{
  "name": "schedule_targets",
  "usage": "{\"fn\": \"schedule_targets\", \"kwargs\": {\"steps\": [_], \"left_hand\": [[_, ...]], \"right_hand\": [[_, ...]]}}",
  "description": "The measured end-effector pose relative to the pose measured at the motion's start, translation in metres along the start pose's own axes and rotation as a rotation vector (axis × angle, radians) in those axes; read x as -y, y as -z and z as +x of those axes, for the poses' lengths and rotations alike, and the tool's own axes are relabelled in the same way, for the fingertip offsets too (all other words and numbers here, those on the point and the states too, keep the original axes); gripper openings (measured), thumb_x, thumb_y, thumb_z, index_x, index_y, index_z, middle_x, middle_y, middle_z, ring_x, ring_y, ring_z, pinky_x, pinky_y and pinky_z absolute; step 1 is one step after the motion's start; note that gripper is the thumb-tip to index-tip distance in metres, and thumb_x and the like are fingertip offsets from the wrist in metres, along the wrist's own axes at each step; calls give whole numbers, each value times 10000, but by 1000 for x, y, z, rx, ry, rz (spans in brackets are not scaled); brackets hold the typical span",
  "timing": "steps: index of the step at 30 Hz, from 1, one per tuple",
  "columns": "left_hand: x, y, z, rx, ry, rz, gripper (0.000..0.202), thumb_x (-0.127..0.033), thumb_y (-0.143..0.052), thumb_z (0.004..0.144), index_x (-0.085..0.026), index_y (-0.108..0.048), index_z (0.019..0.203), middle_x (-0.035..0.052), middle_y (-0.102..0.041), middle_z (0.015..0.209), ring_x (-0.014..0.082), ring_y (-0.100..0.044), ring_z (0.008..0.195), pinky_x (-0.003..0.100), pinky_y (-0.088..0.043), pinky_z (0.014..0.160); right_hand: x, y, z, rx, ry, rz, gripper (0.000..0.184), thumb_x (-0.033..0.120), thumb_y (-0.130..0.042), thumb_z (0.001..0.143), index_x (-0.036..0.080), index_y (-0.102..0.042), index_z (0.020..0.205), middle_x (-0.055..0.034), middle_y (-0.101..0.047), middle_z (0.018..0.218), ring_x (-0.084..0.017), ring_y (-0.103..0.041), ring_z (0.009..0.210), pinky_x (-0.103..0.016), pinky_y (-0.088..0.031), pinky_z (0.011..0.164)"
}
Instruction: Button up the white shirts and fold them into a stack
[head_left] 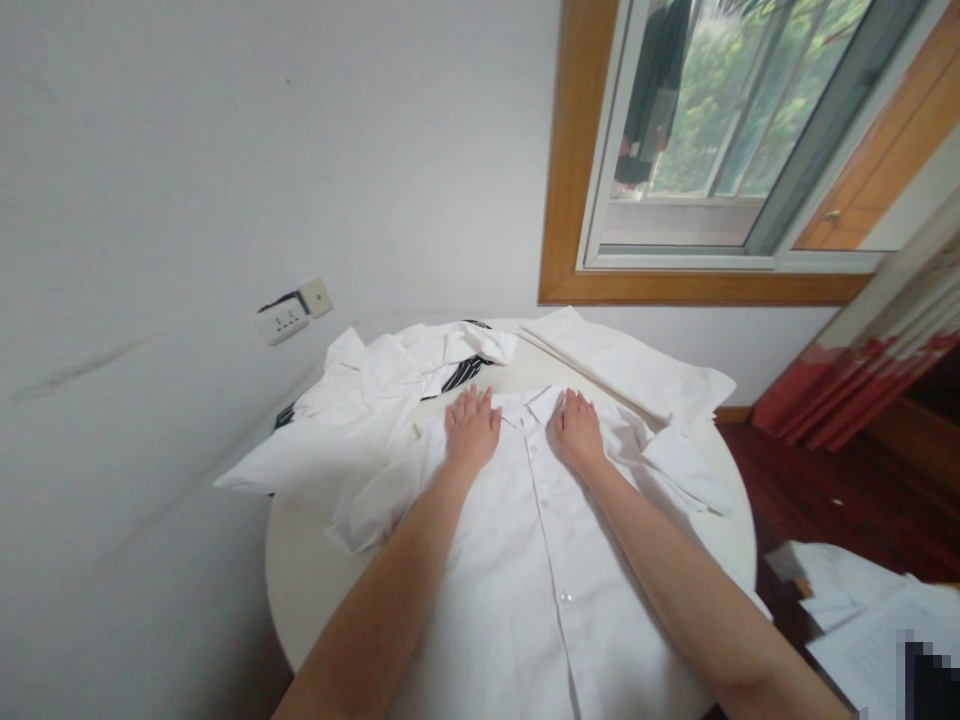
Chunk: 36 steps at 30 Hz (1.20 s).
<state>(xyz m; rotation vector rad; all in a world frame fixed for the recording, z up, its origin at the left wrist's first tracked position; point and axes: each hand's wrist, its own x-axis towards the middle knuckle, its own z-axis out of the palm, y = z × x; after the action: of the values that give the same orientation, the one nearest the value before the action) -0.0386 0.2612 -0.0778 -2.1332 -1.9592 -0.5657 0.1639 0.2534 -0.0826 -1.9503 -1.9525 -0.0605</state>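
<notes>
A white button-up shirt (540, 560) lies front up on a round white table (300, 570), its collar pointing away from me. My left hand (471, 428) rests flat on the shirt just left of the collar, fingers stretched out. My right hand (576, 430) lies flat on the shirt just right of the collar, fingers together and extended. Neither hand holds anything. The button placket runs between my two forearms.
A heap of white garments (360, 420) with a dark striped piece (459, 374) lies at the table's back left. A folded white cloth (630, 365) sits at the back right. A wall socket (281, 320), a window and white papers (862, 620) on the floor surround the table.
</notes>
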Motion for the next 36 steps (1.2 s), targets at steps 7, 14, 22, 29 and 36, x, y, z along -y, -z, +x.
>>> {"fn": "schedule_targets", "kwargs": {"steps": [7, 14, 22, 29, 36], "left_hand": [[27, -6, 10, 199, -58, 6, 574, -476, -291, 971, -218, -387, 1475, 81, -366, 1544, 298, -301, 1428, 534, -210, 1163], [22, -7, 16, 66, 73, -8, 579, -477, -281, 977, -171, -427, 1447, 144, -481, 1455, 315, -391, 1355, 510, -282, 1117], [23, 3, 23, -100, 124, 7, 491, -495, -330, 964, -184, -710, 971, 140, -645, 1039, 312, -521, 1071, 446, -412, 911], [23, -2, 26, -55, 113, -24, 343, -467, -478, 917, -194, -686, 920, 127, -624, 1056, 310, -507, 1090, 424, -409, 902], [17, 0, 27, -14, 46, -70, 212, -369, -502, 927, -208, -609, 1013, 85, -662, 1037, 270, -556, 1066, 389, -414, 885]], "right_hand": [[-21, 4, 9, 203, 13, -31, 569, 445, -221, 1000, 205, -340, 1502, -58, -265, 1590, -238, -193, 1466, -555, -116, 1167], [-18, 10, 9, 114, -26, -48, 600, 410, -315, 972, 225, -238, 1538, -118, -291, 1574, -279, -243, 1435, -592, -191, 1117], [-3, 17, 9, 12, 162, -33, 335, 246, -379, 939, 158, -677, 1063, -133, -652, 1183, -239, -557, 1098, -338, -388, 942], [4, 13, 7, -7, 49, 6, 301, 194, -355, 955, 92, -545, 1164, -136, -675, 1016, -214, -608, 905, -291, -408, 775], [9, 24, 3, -3, 238, -143, 272, 191, -414, 931, 135, -659, 1036, -151, -672, 1106, -261, -546, 1107, -359, -363, 950]]}}
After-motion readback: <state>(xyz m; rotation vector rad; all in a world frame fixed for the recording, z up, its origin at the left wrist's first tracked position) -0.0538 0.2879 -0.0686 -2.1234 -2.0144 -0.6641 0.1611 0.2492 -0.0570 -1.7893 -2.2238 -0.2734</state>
